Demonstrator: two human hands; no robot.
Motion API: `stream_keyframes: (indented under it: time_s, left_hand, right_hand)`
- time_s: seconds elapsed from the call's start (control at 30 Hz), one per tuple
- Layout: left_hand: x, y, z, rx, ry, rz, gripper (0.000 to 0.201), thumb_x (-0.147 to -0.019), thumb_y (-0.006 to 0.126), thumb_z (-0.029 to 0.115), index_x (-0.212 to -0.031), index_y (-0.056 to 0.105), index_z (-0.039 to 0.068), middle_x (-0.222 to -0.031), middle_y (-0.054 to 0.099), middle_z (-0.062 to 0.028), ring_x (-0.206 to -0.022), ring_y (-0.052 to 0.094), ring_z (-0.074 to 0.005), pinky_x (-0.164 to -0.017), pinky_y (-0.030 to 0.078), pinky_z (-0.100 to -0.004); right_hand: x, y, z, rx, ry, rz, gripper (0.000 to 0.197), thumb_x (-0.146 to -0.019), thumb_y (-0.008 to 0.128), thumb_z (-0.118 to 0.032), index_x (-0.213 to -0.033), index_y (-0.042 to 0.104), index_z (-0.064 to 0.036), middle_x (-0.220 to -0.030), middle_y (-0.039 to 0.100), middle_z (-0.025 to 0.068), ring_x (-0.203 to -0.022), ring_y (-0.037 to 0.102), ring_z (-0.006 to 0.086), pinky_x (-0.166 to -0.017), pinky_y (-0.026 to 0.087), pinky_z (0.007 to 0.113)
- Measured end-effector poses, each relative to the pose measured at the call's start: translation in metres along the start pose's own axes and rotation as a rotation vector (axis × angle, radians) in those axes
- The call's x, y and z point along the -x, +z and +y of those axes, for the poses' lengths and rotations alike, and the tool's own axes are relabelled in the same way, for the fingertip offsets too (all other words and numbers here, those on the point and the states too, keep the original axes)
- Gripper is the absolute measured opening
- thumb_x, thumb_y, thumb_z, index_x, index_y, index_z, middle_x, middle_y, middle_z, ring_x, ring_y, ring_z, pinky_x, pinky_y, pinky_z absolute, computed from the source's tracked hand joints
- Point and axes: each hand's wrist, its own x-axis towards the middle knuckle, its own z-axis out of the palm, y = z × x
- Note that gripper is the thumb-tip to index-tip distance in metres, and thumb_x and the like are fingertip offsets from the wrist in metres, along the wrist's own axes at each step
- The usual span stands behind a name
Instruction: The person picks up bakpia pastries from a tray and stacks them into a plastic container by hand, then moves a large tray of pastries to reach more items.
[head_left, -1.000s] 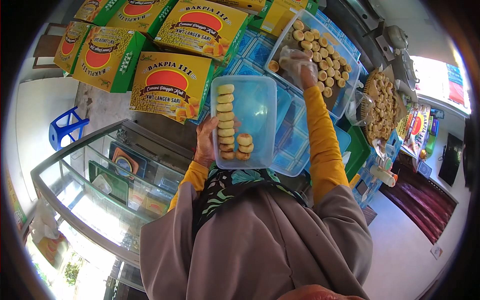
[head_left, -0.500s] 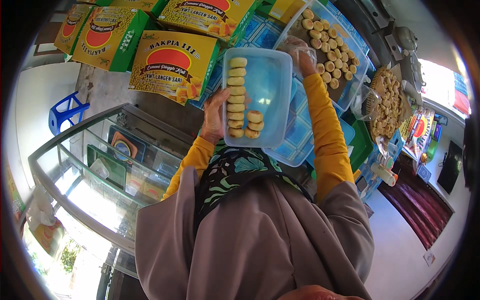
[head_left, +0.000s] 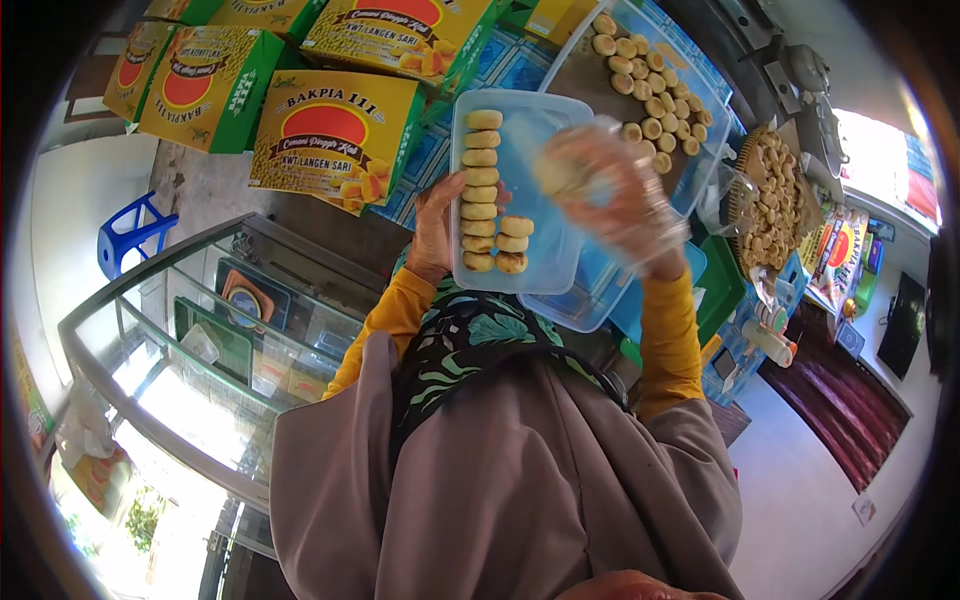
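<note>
My left hand (head_left: 437,222) grips the left side wall of a translucent plastic box (head_left: 555,250), holding it tilted in front of me. Along the left side of the box runs a column of small round pastries (head_left: 480,175), browned on their flat faces. A shorter column of three pastries (head_left: 513,244) stands beside its lower end. Over the box's right half is my right hand (head_left: 620,195), in a clear plastic glove and smeared by motion. Its fingers are closed on a pale round pastry (head_left: 562,172); whether there is more than one cannot be made out.
A large clear tray (head_left: 712,165) with many loose pastries lies beyond my right hand. Farther right is a round woven basket (head_left: 745,215) heaped with pastries. Yellow and green cardboard boxes (head_left: 335,130) stand at the far left, above a glass display case (head_left: 190,330). A blue stool (head_left: 135,235) stands left.
My right hand has come back from the large tray toward me and left, over the plastic box, bringing a pastry. The left hand still holds the box, which has shifted slightly.
</note>
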Motion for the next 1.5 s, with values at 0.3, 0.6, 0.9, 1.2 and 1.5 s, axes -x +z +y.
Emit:
stream_keyframes:
  time_s: [0.3, 0.6, 0.9, 1.2, 1.5]
  left_hand:
    - [-0.003, 0.008, 0.0, 0.005, 0.017, -0.032, 0.04, -0.091, 0.054, 0.03, -0.117, 0.055, -0.002, -0.101, 0.062, -0.0091, -0.086, 0.061, -0.0174, -0.079, 0.051, -0.0315]
    - [-0.005, 0.002, -0.008, 0.118, -0.116, -0.084, 0.042, -0.091, 0.052, 0.032, -0.119, 0.053, 0.001, -0.103, 0.063, -0.0099, -0.089, 0.063, -0.0191, -0.079, 0.053, -0.0319]
    - [0.015, -0.012, -0.005, 0.145, -0.137, -0.057, 0.056, -0.09, 0.052, 0.047, -0.123, 0.049, 0.002, -0.114, 0.059, -0.0137, -0.101, 0.061, -0.0229, -0.086, 0.052, -0.0357]
    - [0.014, -0.012, -0.004, 0.024, -0.032, 0.049, 0.051, -0.09, 0.056, 0.037, -0.124, 0.049, 0.001, -0.114, 0.059, -0.0125, -0.102, 0.061, -0.0239, -0.09, 0.05, -0.038]
    - [0.016, -0.023, -0.005, 0.125, -0.009, 0.038, 0.05, -0.09, 0.056, 0.035, -0.125, 0.048, 0.0, -0.114, 0.059, -0.0116, -0.102, 0.06, -0.0227, -0.09, 0.05, -0.0377]
  right_hand:
    - [0.02, 0.029, -0.008, 0.287, 0.039, -0.252, 0.047, -0.077, 0.065, -0.007, -0.123, 0.055, -0.007, -0.112, 0.056, 0.0147, -0.103, 0.057, 0.0345, -0.089, 0.047, 0.042]
    - [0.057, 0.072, -0.003, 0.539, 0.074, 0.035, 0.049, -0.078, 0.061, -0.01, -0.124, 0.05, 0.0015, -0.097, 0.053, 0.0185, -0.084, 0.056, 0.0324, -0.072, 0.05, 0.04]
    - [0.033, -0.027, 0.032, 0.308, -0.1, 0.487, 0.03, -0.087, 0.054, -0.022, -0.108, 0.067, -0.0047, -0.104, 0.067, 0.0174, -0.098, 0.063, 0.0306, -0.083, 0.05, 0.04]
    - [0.024, -0.09, 0.192, 1.093, 0.385, -0.124, 0.028, -0.085, 0.06, -0.032, -0.09, 0.07, -0.0058, -0.09, 0.067, 0.0197, -0.088, 0.065, 0.0357, -0.074, 0.051, 0.043]
    - [0.019, -0.09, 0.152, 0.934, 0.587, -0.232, 0.044, -0.084, 0.053, -0.043, -0.108, 0.067, -0.0083, -0.107, 0.066, 0.0171, -0.104, 0.06, 0.0342, -0.088, 0.047, 0.042]
